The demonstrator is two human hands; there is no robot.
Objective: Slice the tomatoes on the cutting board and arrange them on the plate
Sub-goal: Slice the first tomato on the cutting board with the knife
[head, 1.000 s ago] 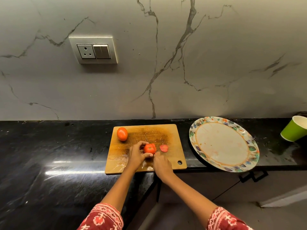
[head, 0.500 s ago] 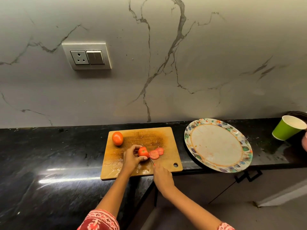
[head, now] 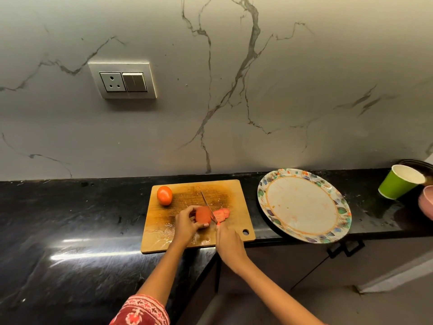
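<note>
Nearest, a red patterned sleeve (head: 143,310) shows at the bottom edge, and both bare forearms reach up over the front edge of the black desk (head: 70,231). The right hand (head: 228,242) is curled round the handle of a knife (head: 208,208), whose blade runs away from the person and stands against the right side of a cut tomato (head: 203,214). The left hand (head: 186,222) grips that tomato from the left, fingers curled over its top and thumb below. Just right of the blade lie a few tomato slices (head: 221,214), overlapping, flat on the cutting board (head: 234,200). The board's near edge overhangs the desk front slightly; a hanging hole sits in its near right corner, and wet patches shine near the left hand. A whole tomato (head: 164,195) stands apart in the far left corner of the board.

Right of the board, with a strip of bare desk between, a flower-rimmed plate (head: 264,191) juts past the desk front. Farther right stand a green paper cup (head: 396,184) and a pink bowl (head: 426,202), cut by the frame edge. Behind rises a marbled wall with a socket plate (head: 123,80).
</note>
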